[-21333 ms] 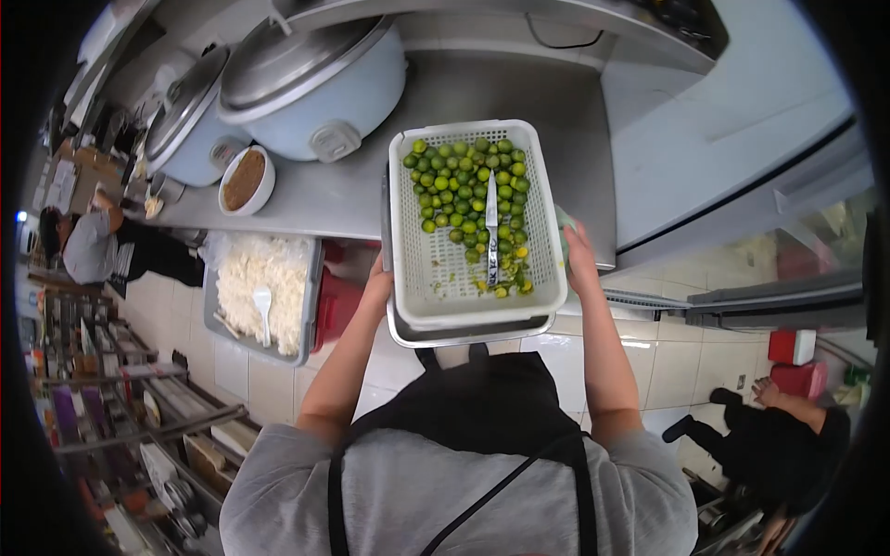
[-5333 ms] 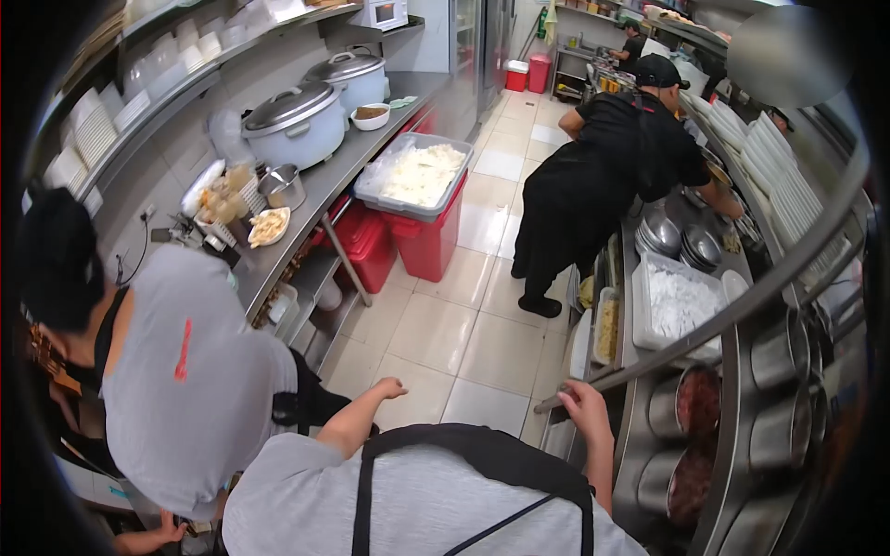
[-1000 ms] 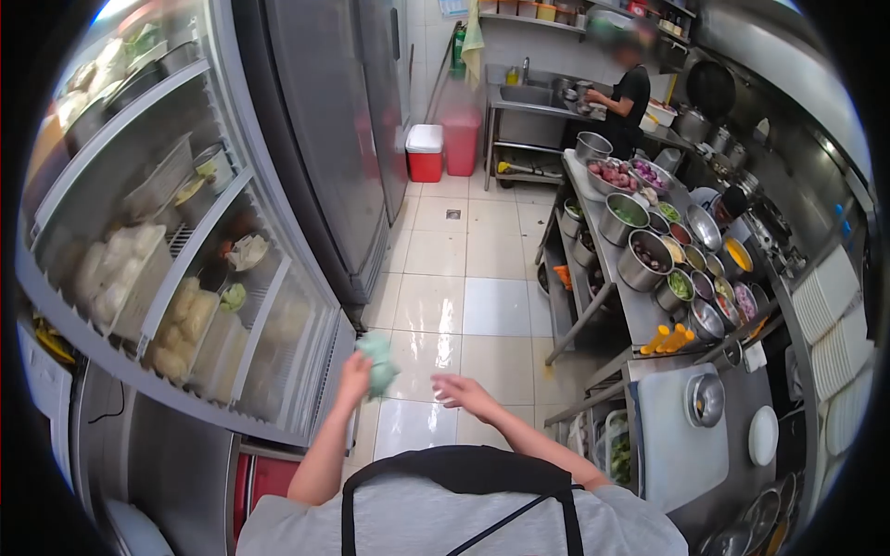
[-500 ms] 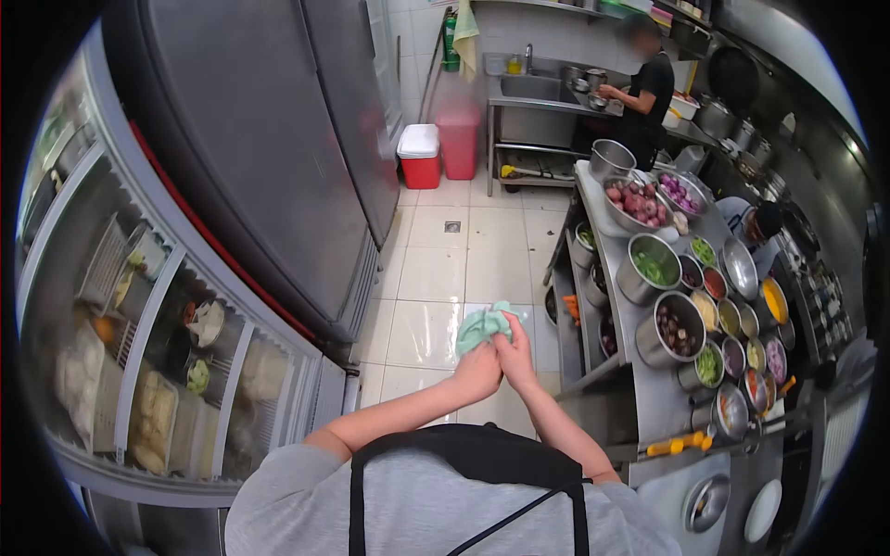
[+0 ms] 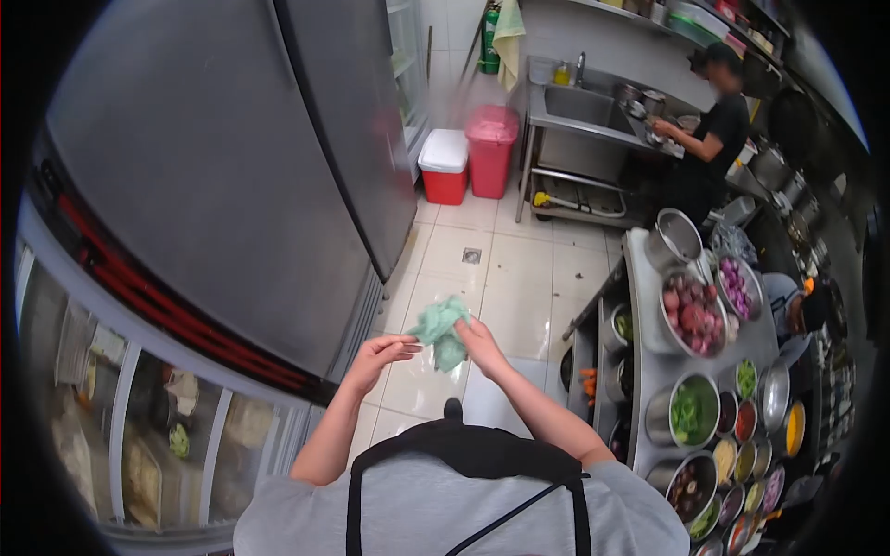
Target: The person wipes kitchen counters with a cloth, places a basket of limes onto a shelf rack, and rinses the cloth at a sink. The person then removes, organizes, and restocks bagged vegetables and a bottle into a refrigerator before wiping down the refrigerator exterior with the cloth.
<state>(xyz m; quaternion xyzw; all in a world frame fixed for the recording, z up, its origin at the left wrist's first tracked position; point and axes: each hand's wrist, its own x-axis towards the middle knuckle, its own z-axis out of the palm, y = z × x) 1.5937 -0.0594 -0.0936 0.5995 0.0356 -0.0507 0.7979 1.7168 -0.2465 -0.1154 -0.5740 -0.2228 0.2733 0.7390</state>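
The cloth [image 5: 441,324], pale green and bunched, is up in the air before the person, above the tiled floor [image 5: 505,273] and clear of the fridge [image 5: 199,176] on the left and the tabletop [image 5: 654,368] on the right. The right hand [image 5: 483,347] grasps it, thumb and fingers pinched on the right side of the bundle, while folds droop below. The left hand [image 5: 375,359] reaches in from the other side with its fingers half bent, their tips at the cloth's left edge; blur there means I cannot tell whether they grip it or only brush it.

It looks thin and limp, so it should weigh little, give under any squeeze and come to no harm from a firm pinch. Whether it is damp or slippery cannot be told. A loose edge or corner is probably the best hold, with the hands at opposite ends, if it is to lie flat; for a folded pad, gathering the middle should do.
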